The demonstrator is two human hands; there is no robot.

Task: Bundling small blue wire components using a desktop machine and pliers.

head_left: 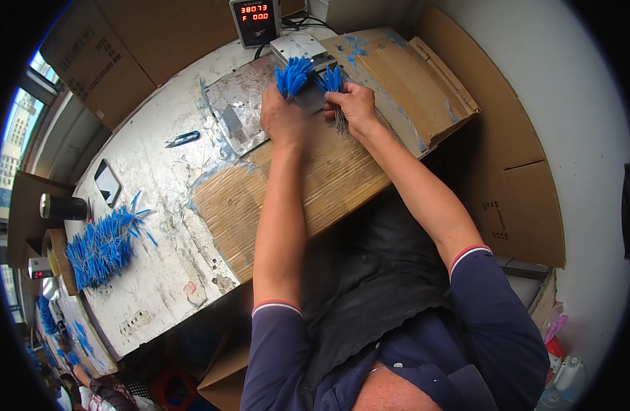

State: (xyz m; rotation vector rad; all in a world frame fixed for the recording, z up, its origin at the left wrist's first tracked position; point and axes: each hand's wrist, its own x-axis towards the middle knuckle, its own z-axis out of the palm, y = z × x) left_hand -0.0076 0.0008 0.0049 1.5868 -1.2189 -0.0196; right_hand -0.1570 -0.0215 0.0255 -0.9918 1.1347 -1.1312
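Blue-tipped wire bundles are clenched at the desk's far edge, one bunch [292, 74] in the left hand [282, 118], another [331, 81] in the right hand [355, 106], ends kept level over the metal plate [240, 113].

hands: two, the left hand [282, 116] and the right hand [356, 106]
bunches of blue-tipped wires in the hands: two, the left bunch [292, 74] and the right bunch [331, 80]
loose pile of blue-tipped wires [103, 246] on the desk [157, 274]: one; strands too many to count
phone [107, 181]: one
blue-handled cutter [183, 139]: one
dark cylinder [63, 207]: one
red-digit display box [255, 20]: one
metal plate [241, 109]: one
corrugated cardboard sheets [329, 178]: at least two, overlapping
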